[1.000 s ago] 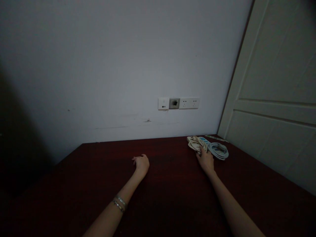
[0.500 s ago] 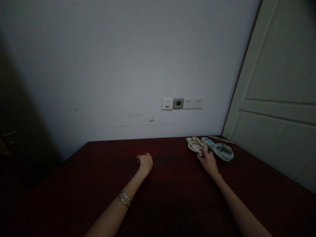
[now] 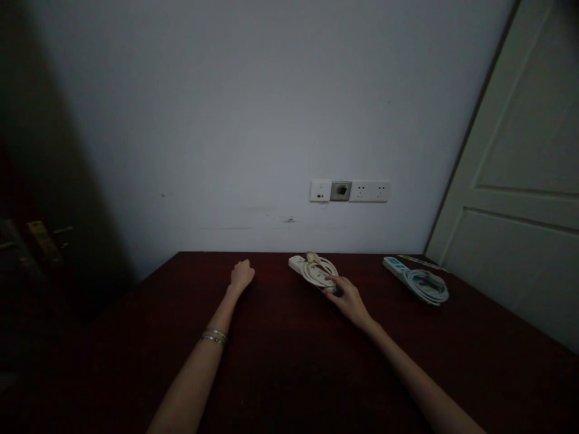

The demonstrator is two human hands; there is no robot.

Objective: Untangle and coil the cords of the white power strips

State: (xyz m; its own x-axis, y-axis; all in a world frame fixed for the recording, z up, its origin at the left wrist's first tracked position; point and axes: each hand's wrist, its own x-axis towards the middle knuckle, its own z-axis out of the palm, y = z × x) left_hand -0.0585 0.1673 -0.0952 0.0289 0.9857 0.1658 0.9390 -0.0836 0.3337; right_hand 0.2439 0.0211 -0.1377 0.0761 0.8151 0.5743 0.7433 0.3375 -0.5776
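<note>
My right hand (image 3: 347, 296) grips the near end of a cream power strip (image 3: 297, 263), thumb on one side and fingers on the other. The strip's own cable is coiled on top of it, and a plug (image 3: 312, 257) sits at the far side of the coil. To the left, my left hand (image 3: 243, 275) is curled into a fist at the table with nothing visible in it; bracelets circle that wrist. A second power strip (image 3: 394, 265), white with blue sockets, lies farther right with its grey-white cable (image 3: 429, 286) coiled at the near end.
The dark red table (image 3: 280, 361) meets a pale wall at its back edge. Wall sockets (image 3: 368, 191) sit above it. A thin pale strip (image 3: 423, 263) lies at the back right corner, beside a light panelled door (image 3: 520, 241). A door handle shows at far left.
My right hand has brought the cream power strip leftward, away from the blue-socketed one. My left hand has shifted left and its fingers now look more tightly curled. The view has turned slightly left.
</note>
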